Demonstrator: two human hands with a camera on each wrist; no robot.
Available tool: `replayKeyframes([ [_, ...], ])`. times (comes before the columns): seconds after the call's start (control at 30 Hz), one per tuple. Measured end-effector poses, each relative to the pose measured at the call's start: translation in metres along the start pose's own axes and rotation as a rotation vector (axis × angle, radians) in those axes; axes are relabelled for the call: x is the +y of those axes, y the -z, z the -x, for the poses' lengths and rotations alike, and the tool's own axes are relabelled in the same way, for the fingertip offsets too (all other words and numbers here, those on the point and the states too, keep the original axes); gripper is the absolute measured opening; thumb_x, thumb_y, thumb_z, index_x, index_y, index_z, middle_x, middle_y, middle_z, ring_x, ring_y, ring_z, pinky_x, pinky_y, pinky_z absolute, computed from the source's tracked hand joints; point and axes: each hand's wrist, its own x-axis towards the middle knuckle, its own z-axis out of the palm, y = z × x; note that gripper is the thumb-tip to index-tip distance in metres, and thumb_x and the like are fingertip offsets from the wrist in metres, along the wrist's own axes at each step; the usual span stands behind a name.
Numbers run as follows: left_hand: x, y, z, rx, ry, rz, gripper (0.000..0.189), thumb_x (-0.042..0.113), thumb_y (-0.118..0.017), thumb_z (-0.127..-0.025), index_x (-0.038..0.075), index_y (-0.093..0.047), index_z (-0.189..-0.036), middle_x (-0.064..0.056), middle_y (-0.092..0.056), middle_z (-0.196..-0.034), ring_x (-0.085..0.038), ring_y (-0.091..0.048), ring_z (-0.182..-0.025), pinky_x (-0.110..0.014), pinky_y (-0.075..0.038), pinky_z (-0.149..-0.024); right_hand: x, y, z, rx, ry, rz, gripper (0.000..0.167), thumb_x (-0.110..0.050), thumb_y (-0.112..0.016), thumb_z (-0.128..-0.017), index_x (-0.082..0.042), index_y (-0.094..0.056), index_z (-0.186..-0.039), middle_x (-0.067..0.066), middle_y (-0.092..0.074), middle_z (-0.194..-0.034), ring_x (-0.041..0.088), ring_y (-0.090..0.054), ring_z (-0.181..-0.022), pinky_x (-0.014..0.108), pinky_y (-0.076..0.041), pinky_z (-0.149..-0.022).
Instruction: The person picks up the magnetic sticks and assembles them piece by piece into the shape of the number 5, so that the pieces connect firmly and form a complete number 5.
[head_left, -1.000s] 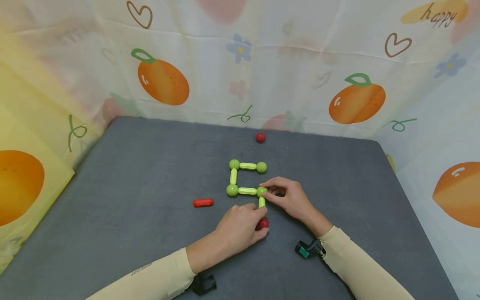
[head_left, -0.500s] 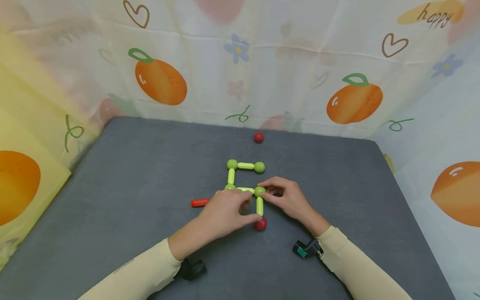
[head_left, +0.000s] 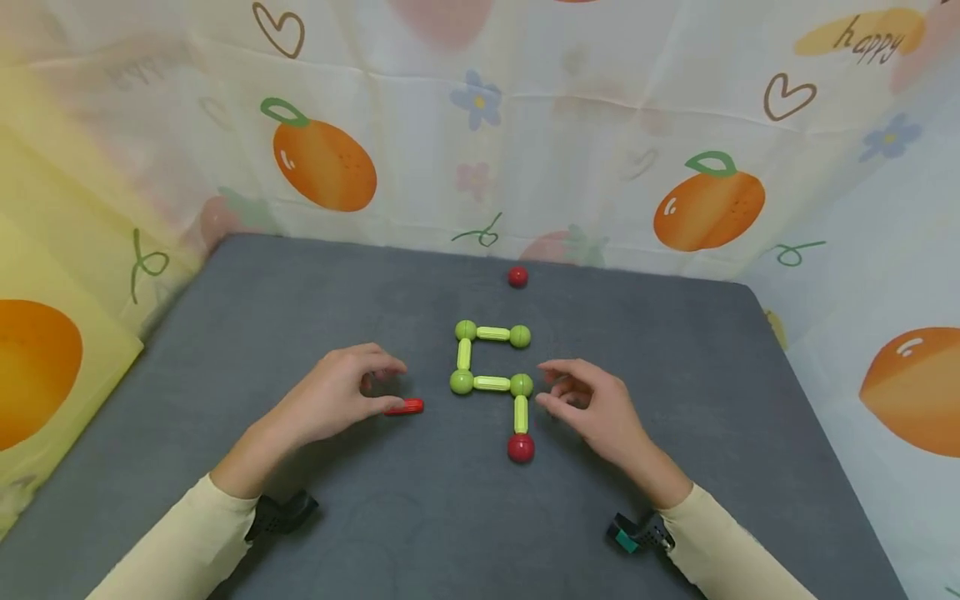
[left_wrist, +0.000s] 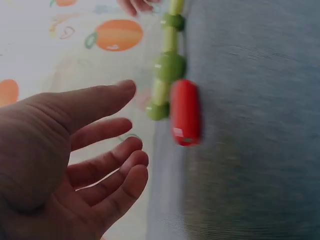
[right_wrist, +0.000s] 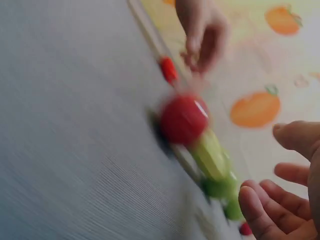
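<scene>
Over the table, my left hand (head_left: 337, 396) hovers with thumb and fingers apart, its thumb overlapping the end of a red ribbed rod (head_left: 408, 406) in the head view. In the left wrist view, that red rod (left_wrist: 185, 112) lies beyond the spread fingers. My right hand (head_left: 596, 408) holds nothing, loosely bent just right of a joined chain of green balls and yellow-green rods (head_left: 492, 383). At the chain's near end sits a dark red ball (head_left: 521, 448), attached to the last rod; the ball (right_wrist: 184, 119) looms large in the right wrist view.
A second red ball (head_left: 517, 277) lies alone near the back edge of the grey table (head_left: 360, 292). Behind it hangs a pale fruit-print cloth (head_left: 420, 167), with yellow cloth (head_left: 67, 275) at the left. Each wrist wears a black strap (head_left: 281, 514).
The left hand has left the chain's near rod and red ball and moved left to the red rod. The right hand has let go of the green ball and drawn slightly right.
</scene>
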Motion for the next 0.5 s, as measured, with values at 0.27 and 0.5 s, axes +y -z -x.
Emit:
replayKeyframes([
  [0.27, -0.010, -0.016, -0.002, -0.028, 0.001, -0.014, 0.024, 0.015, -0.094, -0.087, 0.015, -0.083, -0.108, 0.008, -0.069, -0.093, -0.011, -0.062, -0.080, -0.034, -0.053, -0.073, -0.009, -0.027, 0.036, -0.019, 0.044, -0.048, 0.040, -0.014, -0.093, -0.089, -0.012, -0.078, -0.126, 0.002, -0.071, -0.106, 0.014, -0.068, -0.083, 0.029, -0.061, -0.073],
  [0.5, -0.011, -0.024, -0.002, -0.064, 0.010, 0.019, 0.018, 0.007, -0.092, -0.088, 0.017, -0.083, -0.100, 0.012, -0.066, -0.087, -0.007, -0.060, -0.075, -0.032, -0.053, -0.070, -0.002, -0.035, 0.044, -0.063, 0.114, 0.043, 0.040, -0.012, -0.096, -0.086, -0.023, -0.081, -0.122, -0.011, -0.068, -0.113, 0.010, -0.064, -0.084, 0.028, -0.059, -0.072],
])
